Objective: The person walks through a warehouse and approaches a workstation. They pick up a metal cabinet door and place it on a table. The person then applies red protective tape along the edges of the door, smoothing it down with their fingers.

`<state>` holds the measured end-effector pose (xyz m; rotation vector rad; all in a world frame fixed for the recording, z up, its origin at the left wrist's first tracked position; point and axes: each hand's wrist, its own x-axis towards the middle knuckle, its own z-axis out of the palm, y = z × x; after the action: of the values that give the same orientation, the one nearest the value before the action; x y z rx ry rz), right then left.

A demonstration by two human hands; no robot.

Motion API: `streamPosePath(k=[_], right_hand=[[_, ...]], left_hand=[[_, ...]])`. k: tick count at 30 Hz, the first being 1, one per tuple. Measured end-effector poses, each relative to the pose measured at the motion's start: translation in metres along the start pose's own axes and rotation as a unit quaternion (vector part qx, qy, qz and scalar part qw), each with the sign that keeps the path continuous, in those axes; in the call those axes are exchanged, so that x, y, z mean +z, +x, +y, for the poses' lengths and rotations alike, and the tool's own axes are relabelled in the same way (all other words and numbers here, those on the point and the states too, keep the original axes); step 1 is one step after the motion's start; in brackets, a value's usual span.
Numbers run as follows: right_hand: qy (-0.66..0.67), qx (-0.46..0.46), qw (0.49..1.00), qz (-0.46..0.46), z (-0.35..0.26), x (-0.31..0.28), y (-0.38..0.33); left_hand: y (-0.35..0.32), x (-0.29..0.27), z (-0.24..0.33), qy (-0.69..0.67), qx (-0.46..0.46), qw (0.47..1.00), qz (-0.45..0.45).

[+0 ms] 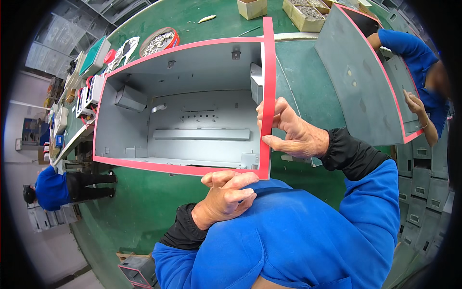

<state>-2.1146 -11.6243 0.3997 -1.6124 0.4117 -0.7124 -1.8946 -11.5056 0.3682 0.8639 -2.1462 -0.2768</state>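
Note:
A grey metal cabinet lies with its open side toward me, its rim lined with pink sealing strip. On the right side the strip runs past the far corner and sticks out beyond the box. My right hand pinches that strip, its fingers over the rim and thumb near the strip's outer edge. At the near edge, close to the right corner, my left hand is closed with bent fingers against the rim; whatever lies between them is hidden. Inside the cabinet are a long metal bar and small brackets.
A co-worker's hand is at a second pink-edged cabinet on the right. Behind stand a round tub of small parts and cardboard boxes. Another person stands at far left. Below left sits another pink-edged cabinet.

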Motion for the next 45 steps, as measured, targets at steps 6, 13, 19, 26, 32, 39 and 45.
streamPosePath(k=[6,13,19,26,32,39,45], right_hand=[[-0.013,-0.001,1.000,-0.001,0.000,-0.001,0.000],[-0.009,-0.019,1.000,-0.001,0.001,-0.001,0.000],[-0.020,-0.017,1.000,-0.003,0.002,-0.002,0.000],[-0.013,-0.006,1.000,-0.007,-0.002,-0.001,0.001],[-0.147,-0.025,0.987,0.064,0.005,0.000,0.005],[-0.327,-0.143,0.923,0.146,0.014,-0.021,0.021],[-0.345,-0.116,0.919,0.154,0.020,-0.025,0.024]], left_hand=[[0.001,0.000,0.000,0.001,0.001,1.000,-0.002],[0.002,0.000,0.001,0.004,-0.002,1.000,-0.003],[0.003,0.001,0.001,0.006,0.001,1.000,-0.001],[0.008,0.000,0.003,0.027,0.008,1.000,-0.003],[-0.001,0.004,-0.003,0.058,0.029,0.998,0.002],[-0.004,0.008,-0.005,0.053,0.038,0.998,0.007],[-0.004,0.006,-0.008,0.059,0.056,0.997,-0.002]])
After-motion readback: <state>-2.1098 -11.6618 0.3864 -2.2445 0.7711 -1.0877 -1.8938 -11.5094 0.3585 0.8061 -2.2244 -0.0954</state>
